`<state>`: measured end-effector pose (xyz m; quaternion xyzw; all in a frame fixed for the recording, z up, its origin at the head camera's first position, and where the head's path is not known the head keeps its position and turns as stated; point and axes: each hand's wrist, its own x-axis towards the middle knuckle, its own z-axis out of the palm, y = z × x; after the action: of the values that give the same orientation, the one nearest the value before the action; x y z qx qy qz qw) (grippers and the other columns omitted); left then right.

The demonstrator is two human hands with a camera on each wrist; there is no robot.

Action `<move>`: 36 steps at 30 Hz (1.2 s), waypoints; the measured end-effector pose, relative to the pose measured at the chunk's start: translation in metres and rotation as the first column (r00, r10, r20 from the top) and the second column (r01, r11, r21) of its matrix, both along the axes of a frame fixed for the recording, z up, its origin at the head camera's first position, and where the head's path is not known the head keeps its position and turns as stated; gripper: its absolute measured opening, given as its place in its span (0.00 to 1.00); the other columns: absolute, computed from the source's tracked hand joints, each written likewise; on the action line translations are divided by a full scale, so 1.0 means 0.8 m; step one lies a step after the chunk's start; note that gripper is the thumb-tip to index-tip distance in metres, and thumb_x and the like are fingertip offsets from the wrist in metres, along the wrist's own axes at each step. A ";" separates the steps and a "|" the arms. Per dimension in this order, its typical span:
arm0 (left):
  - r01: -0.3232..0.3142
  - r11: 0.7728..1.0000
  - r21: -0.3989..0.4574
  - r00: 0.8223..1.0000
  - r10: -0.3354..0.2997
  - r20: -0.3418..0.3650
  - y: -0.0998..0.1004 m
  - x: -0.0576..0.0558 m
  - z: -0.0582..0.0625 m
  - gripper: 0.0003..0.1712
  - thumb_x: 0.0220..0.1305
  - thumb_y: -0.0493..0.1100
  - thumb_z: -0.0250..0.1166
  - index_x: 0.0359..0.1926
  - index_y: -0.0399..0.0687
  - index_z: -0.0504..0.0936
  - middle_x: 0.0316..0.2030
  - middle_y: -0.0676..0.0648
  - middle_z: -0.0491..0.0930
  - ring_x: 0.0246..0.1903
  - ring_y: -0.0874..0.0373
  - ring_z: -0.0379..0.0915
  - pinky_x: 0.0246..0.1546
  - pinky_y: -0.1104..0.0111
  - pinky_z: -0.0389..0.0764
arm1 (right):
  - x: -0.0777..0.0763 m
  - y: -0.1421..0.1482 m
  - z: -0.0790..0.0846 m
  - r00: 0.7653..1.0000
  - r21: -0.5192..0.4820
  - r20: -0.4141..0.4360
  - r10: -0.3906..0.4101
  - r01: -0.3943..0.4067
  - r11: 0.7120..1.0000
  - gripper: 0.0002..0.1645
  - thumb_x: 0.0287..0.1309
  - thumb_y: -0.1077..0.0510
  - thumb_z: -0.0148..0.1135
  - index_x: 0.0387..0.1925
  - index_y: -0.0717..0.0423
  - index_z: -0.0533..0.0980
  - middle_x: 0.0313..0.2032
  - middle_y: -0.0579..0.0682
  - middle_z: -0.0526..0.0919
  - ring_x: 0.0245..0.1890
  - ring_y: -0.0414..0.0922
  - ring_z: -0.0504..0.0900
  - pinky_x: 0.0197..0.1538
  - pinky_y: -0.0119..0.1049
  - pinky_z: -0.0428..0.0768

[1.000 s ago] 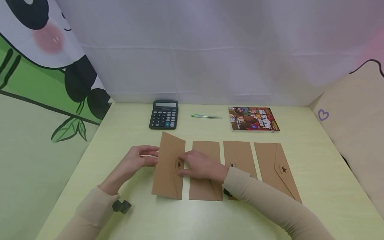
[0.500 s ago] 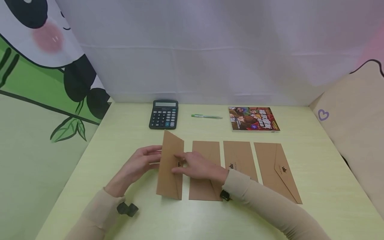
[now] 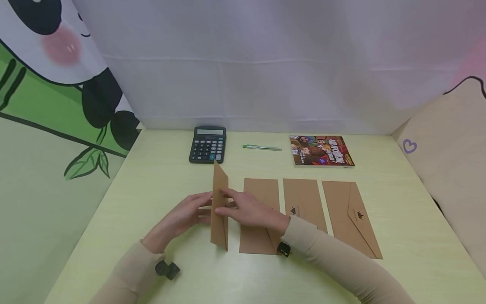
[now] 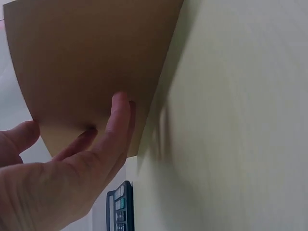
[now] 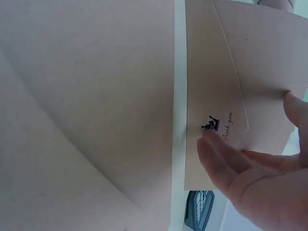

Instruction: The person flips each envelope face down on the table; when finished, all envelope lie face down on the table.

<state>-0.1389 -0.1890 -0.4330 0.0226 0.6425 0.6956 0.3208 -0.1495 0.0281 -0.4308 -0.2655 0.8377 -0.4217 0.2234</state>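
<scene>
A brown kraft envelope (image 3: 219, 230) stands up steeply on its long edge between both hands. My left hand (image 3: 181, 216) is at its left side. In the left wrist view, extended fingers (image 4: 118, 122) touch the plain back, with the thumb tip at the upper edge. On the flap side is my right hand (image 3: 252, 210), its fingertips (image 5: 208, 149) resting by a printed crown and "Thank you", its thumb against the same face higher up. Three more envelopes lie flat in a row: one (image 3: 252, 240) partly under the right hand, a middle one (image 3: 301, 190), and a right one (image 3: 336, 202).
Along the back of the pale table (image 3: 197, 278) lie a black calculator (image 3: 207, 145), a green pen (image 3: 262, 147) and a colourful book (image 3: 322, 150). Small black devices sit at the left wrist (image 3: 153, 242) and right cuff (image 3: 300, 230). A white cloth (image 3: 258, 84) hangs behind.
The leftmost envelope has tipped further upright, its left edge swinging up and to the right. My left hand has followed it rightward; the right fingers and thumb have shifted slightly left across its face.
</scene>
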 end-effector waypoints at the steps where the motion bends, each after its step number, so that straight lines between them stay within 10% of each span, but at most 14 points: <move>1: 0.011 1.000 -0.001 1.000 -0.011 -0.003 0.001 0.001 -0.001 0.38 0.70 0.60 0.50 0.70 0.37 0.60 0.64 0.33 0.62 0.57 0.42 0.68 0.54 0.54 0.71 | 0.000 0.000 0.000 1.000 -0.007 0.002 0.000 0.000 1.000 0.48 0.60 0.32 0.54 0.73 0.52 0.53 0.66 0.50 0.65 0.57 0.47 0.74 0.50 0.34 0.76; 27: -0.025 0.998 -0.053 0.998 0.021 -0.067 0.010 0.001 -0.015 0.38 0.66 0.56 0.60 0.72 0.57 0.55 0.62 0.38 0.67 0.56 0.40 0.69 0.56 0.52 0.68 | 0.000 0.009 0.016 0.992 -0.275 0.117 -0.056 0.086 0.958 0.41 0.64 0.44 0.58 0.73 0.48 0.54 0.67 0.47 0.63 0.54 0.44 0.76 0.51 0.35 0.75; 36: -0.108 0.966 -0.234 0.990 0.082 -0.117 0.007 0.004 -0.014 0.49 0.58 0.59 0.67 0.71 0.40 0.56 0.59 0.36 0.70 0.54 0.45 0.72 0.51 0.58 0.74 | 0.001 0.008 0.018 0.987 -0.389 0.148 -0.064 0.117 0.914 0.42 0.62 0.53 0.62 0.73 0.54 0.54 0.63 0.56 0.69 0.53 0.46 0.78 0.50 0.37 0.76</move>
<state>-0.1354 -0.1837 -0.4441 -0.0101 0.7382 0.6253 0.2529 -0.1485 0.0347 -0.4164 -0.2376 0.7300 -0.6088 0.2001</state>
